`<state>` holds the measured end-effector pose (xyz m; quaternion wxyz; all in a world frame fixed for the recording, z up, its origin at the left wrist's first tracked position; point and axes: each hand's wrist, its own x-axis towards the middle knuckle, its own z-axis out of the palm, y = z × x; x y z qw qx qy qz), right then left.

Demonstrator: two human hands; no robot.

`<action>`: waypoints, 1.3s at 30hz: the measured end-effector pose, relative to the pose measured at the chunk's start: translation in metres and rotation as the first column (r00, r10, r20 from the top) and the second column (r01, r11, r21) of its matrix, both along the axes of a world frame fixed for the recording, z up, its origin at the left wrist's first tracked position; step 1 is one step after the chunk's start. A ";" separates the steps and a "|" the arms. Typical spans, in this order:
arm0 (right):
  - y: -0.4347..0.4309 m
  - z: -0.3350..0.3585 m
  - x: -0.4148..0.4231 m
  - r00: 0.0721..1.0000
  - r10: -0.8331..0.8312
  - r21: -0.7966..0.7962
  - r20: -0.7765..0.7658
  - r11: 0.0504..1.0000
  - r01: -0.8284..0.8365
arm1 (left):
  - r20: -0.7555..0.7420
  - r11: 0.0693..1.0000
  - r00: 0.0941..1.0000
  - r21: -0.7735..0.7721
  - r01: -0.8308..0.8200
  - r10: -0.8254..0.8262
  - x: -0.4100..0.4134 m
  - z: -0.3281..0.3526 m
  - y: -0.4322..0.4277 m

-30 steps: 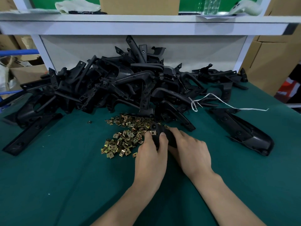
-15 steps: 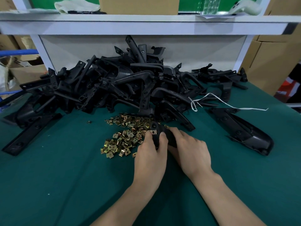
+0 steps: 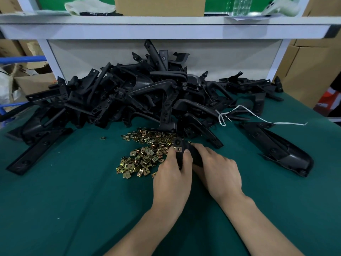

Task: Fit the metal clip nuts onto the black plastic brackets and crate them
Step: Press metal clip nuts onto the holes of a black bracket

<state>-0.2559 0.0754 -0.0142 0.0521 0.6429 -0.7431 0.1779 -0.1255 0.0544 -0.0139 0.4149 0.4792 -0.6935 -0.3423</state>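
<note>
Both hands hold one black bracket [image 3: 181, 154] just beside the pile of gold clip nuts [image 3: 145, 154] on the green tabletop [image 3: 64, 200]. The left hand [image 3: 172, 174] has a tight grip on it, pressing a clip nut [image 3: 178, 149] on. The right hand [image 3: 219, 170] grips its other end. The big bracket heap [image 3: 138, 98] lies behind the pile.

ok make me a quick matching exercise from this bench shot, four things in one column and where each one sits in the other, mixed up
Things:
1. white string
2. pile of clip nuts
3. lone clip nut
4. single long bracket

Places:
A. alone on the green mat, left of the pile of nuts
B. on the mat just left of the left hand
C. off to the right, apart from the big heap of brackets
D. trailing from the heap's right side across the mat

Pairs: 1-D, 2-B, 3-A, 4-C
</note>
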 end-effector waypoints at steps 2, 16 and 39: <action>0.000 0.000 0.000 1.000 0.000 0.000 0.006 1.000 0.000 | 0.041 1.000 0.999 -0.022 -0.006 0.006 0.000 0.001 0.000; 0.000 -0.001 0.000 0.999 0.032 -0.012 0.007 0.999 -0.032 | 0.133 0.998 0.989 -0.010 -0.065 0.066 0.002 0.004 -0.002; -0.001 -0.004 -0.003 0.997 0.026 -0.095 0.073 0.995 -0.019 | 0.230 0.985 0.968 -0.165 -0.059 0.096 0.008 0.007 -0.005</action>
